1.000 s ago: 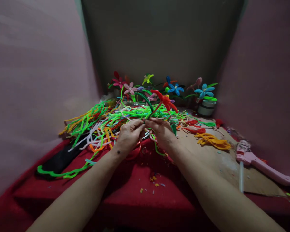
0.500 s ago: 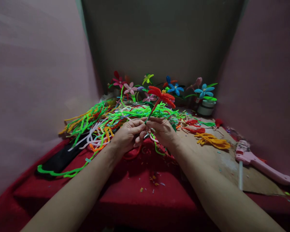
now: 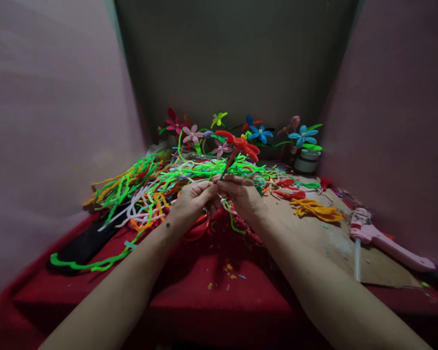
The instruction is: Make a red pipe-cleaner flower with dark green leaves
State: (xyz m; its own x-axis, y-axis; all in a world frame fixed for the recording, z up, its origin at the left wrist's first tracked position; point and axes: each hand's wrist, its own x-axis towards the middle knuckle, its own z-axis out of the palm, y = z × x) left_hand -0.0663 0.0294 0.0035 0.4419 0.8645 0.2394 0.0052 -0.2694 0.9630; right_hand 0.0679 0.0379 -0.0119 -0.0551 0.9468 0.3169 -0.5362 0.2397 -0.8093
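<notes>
Between my two hands, a red pipe-cleaner flower (image 3: 239, 142) tilts up to the right on a stem wrapped in red and dark green. My left hand (image 3: 192, 200) pinches the lower stem, thumb towards the right. Close against it, my right hand (image 3: 243, 196) has its thumb and fingertips closed on the same stretch of stem. The stem's lowest end is hidden by the fingers. Just behind and around the hands lies a pile of bright green pipe cleaners (image 3: 200, 170). Under the left hand, red scissor handles (image 3: 197, 232) partly show on the red cloth (image 3: 219, 294).
Finished flowers stand at the back, including a blue one (image 3: 302, 136) by a small jar (image 3: 307, 161). A pink glue gun (image 3: 390, 245) rests on cardboard (image 3: 336, 245) at right, near orange pipe cleaners (image 3: 316, 210). A black strip (image 3: 82, 250) lies left. Walls enclose both sides.
The whole view has shifted slightly, so everything sits a little further left. The flower has turned a bit, and the left hand's lower fingers have curled in beneath the stem.
</notes>
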